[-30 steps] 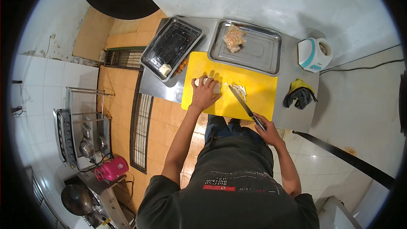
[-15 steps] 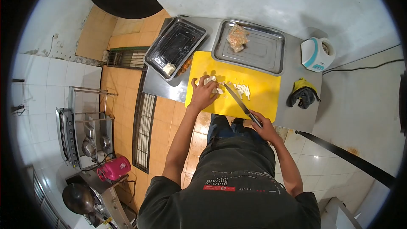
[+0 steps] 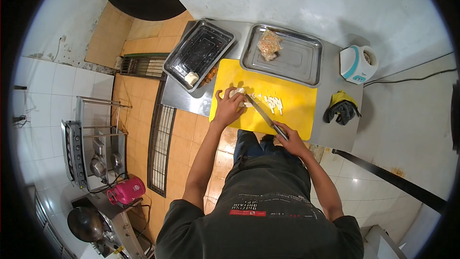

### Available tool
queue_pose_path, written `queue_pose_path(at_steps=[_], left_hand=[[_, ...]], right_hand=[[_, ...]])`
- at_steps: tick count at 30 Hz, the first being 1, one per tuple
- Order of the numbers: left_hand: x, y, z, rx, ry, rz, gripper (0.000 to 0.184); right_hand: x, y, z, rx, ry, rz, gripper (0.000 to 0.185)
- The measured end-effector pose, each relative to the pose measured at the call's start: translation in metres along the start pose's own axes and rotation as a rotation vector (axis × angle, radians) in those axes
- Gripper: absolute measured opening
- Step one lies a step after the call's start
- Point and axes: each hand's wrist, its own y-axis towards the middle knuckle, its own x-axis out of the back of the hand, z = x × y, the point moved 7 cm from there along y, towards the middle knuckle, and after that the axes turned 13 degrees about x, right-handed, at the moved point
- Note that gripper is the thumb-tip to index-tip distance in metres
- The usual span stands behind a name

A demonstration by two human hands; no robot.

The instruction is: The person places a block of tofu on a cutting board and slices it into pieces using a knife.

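Observation:
My left hand grips a white block of food on the yellow cutting board, its fingers covering part of the block. A knife is held by its dark handle in my right hand. The blade's tip end lies at the block's right side, close to my left fingertips. White cut strips lie on the board to the right of the blade, with small crumbs around them.
Behind the board, a metal tray holds a bag of orange-and-white food. A darker tray at left holds a white chunk. At right are a white-and-teal appliance and a yellow-and-black cloth item.
The knife and my right hand have moved left, bringing the blade up to the white block. My left hand stays on the block. The view has shifted slightly.

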Motion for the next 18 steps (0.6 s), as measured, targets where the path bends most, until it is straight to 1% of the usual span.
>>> queue_pose_path(at_steps=[2, 3, 5, 9, 11, 12, 14, 16, 18], left_hand=[[0.000, -0.001, 0.001, 0.000, -0.003, -0.002, 0.035], [0.001, -0.001, 0.000, -0.003, -0.006, -0.005, 0.035], [0.001, -0.001, 0.000, 0.002, -0.004, -0.002, 0.035], [-0.001, -0.001, 0.000, -0.003, -0.003, -0.004, 0.036], [-0.002, -0.002, 0.000, -0.002, -0.002, 0.009, 0.036], [-0.002, -0.002, 0.001, 0.002, 0.002, 0.018, 0.037], [-0.004, -0.002, 0.001, -0.008, 0.021, 0.019, 0.038], [-0.002, 0.001, -0.004, -0.022, 0.040, 0.023, 0.040], [0.000, 0.004, -0.009, -0.059, 0.067, 0.034, 0.038]], right_hand=[[0.004, 0.000, 0.003, 0.017, -0.012, -0.089, 0.056], [0.003, -0.001, 0.001, 0.016, -0.013, -0.088, 0.056], [0.007, -0.004, -0.004, 0.011, 0.035, -0.175, 0.056], [0.009, -0.016, -0.009, -0.077, 0.046, -0.107, 0.056], [0.008, -0.021, 0.003, 0.224, -0.092, -0.109, 0.055], [0.008, -0.022, 0.004, 0.223, -0.092, -0.110, 0.055], [0.008, -0.026, -0.004, 0.064, 0.041, -0.146, 0.055], [0.008, -0.026, -0.005, 0.036, 0.087, -0.150, 0.055], [0.007, -0.025, -0.008, 0.007, 0.134, -0.155, 0.055]])
